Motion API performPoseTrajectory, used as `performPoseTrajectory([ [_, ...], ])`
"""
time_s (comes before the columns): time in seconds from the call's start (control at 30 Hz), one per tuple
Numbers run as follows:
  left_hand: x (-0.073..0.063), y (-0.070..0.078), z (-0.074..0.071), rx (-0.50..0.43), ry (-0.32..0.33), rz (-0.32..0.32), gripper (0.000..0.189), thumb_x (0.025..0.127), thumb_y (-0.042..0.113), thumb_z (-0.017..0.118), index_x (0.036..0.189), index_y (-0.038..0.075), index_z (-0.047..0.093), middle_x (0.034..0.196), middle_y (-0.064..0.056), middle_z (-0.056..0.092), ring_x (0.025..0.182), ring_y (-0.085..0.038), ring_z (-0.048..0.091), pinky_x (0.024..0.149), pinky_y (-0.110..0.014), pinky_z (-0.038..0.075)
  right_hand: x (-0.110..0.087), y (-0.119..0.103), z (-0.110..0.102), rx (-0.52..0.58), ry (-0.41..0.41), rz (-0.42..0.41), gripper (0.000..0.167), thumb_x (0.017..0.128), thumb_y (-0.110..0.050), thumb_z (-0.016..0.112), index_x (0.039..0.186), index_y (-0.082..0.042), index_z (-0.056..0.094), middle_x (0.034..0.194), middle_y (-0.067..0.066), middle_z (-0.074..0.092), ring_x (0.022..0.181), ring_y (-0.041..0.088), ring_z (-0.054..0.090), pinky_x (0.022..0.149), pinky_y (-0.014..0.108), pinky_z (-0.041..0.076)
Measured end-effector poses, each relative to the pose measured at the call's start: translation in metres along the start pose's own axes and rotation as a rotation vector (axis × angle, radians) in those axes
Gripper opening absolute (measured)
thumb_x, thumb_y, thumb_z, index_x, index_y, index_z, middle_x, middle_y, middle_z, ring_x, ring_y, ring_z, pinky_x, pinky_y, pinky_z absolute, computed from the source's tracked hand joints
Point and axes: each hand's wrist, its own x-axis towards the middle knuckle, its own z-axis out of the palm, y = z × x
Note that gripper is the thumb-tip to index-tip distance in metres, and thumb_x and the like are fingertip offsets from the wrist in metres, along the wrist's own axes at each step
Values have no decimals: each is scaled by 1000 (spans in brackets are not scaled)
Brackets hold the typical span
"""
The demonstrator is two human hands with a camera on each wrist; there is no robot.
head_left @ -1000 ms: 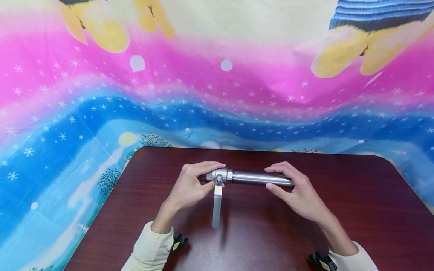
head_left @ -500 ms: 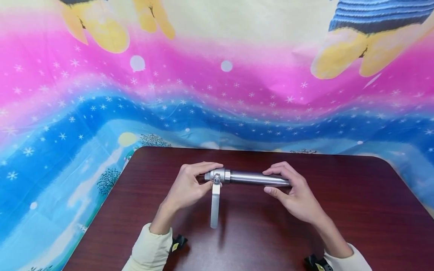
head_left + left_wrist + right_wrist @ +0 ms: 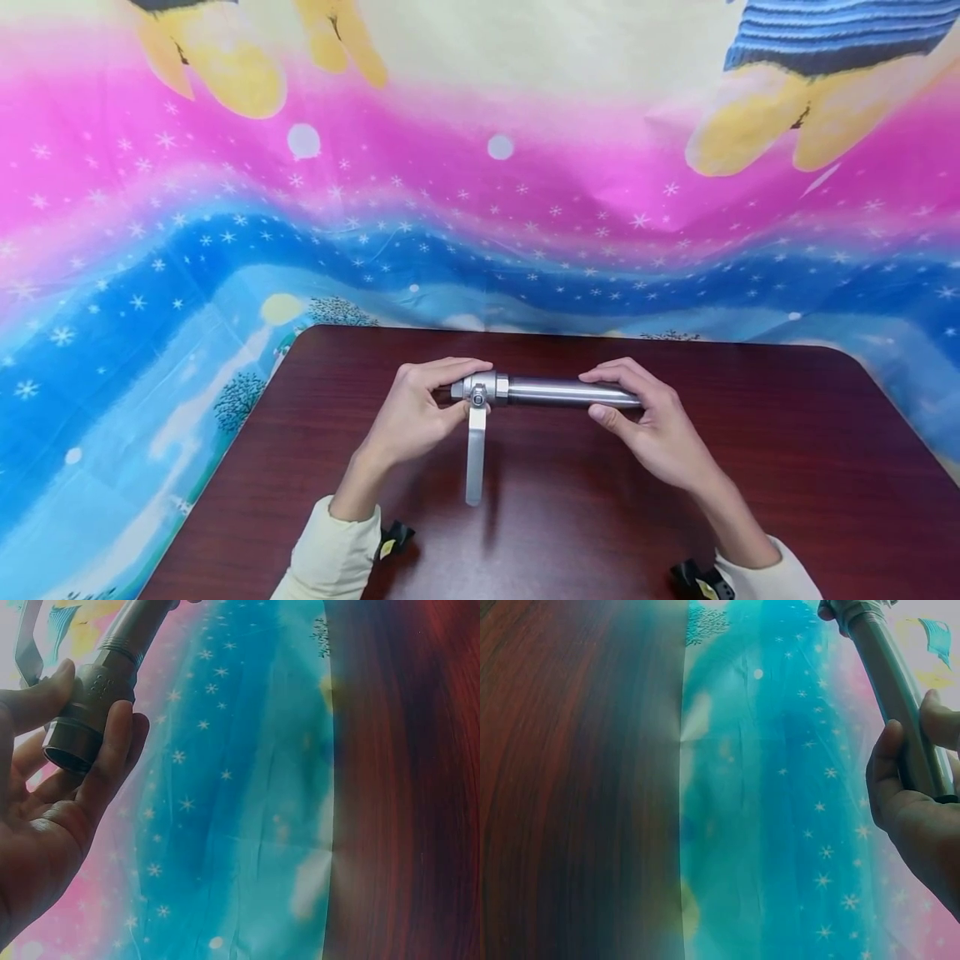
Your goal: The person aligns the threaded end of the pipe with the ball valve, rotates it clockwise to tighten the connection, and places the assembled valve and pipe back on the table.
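Above the table [image 3: 570, 517], left hand [image 3: 416, 412] grips valve [image 3: 482, 386], right hand [image 3: 660, 429] pipe [image 3: 543, 392], end seemingly obscured.

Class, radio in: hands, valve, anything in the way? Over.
Left hand grips valve; right hand grips pipe. Pipe joined to valve, lever crosswise. No obstruction seen.

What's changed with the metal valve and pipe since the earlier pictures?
The valve and attached pipe have shifted slightly toward the person's left, along with the left hand and right hand. The right thumb, lower half a second ago, is back up at the pipe. Otherwise the same: left hand on the valve, right hand on the pipe, lever pointing toward the person.
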Motion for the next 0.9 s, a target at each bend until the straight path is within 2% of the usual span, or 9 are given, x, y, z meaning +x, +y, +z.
performPoseTrajectory([
  [0.1,0,0,0,-2,1,3,53,83,-11,74,129,14,80,126,-6,79,99,-16,70,74,-32,62,0,-1,0,-7,-14,0,49,90,6,79,129,-23,74,122,-7,71,104,3,62,86,15,46],
  [0.3,1,-1,-1,-14,6,22,54,82,-14,73,129,13,79,126,-6,79,97,-16,70,74,-24,60,0,-1,0,-11,-38,12,44,95,-1,77,132,-24,72,123,-6,71,99,5,60,84,18,46],
  [0.53,2,-4,0,-23,2,18,54,83,-14,73,129,13,79,127,-6,79,98,-16,69,74,-22,59,-1,0,1,52,-45,-2,57,86,7,83,135,-17,68,135,-1,61,121,4,58,94,10,50],
  [0.6,2,-3,0,-18,5,19,54,83,-13,73,129,13,79,127,-6,79,97,-16,69,73,-22,58,-2,1,1,84,-49,-7,56,85,11,82,134,-13,68,135,0,58,121,4,59,91,12,55],
  [0.73,2,-3,0,-9,11,23,54,83,-13,73,130,13,79,127,-5,79,99,-16,69,75,-22,58,-1,0,1,115,-41,-17,53,85,16,79,129,-11,70,130,2,55,109,4,63,77,17,59],
  [0.8,2,-3,1,-7,13,23,54,83,-13,73,130,13,79,127,-5,79,100,-16,70,76,-22,59,-1,0,1,104,-27,-32,51,84,16,79,126,-12,72,126,2,56,107,4,61,77,16,57],
  [0.9,2,-4,1,-8,13,20,54,83,-13,73,130,13,79,127,-5,79,102,-16,70,77,-21,59,0,-2,1,83,-9,-53,50,84,16,80,123,-14,74,122,2,60,109,5,59,83,13,51],
])
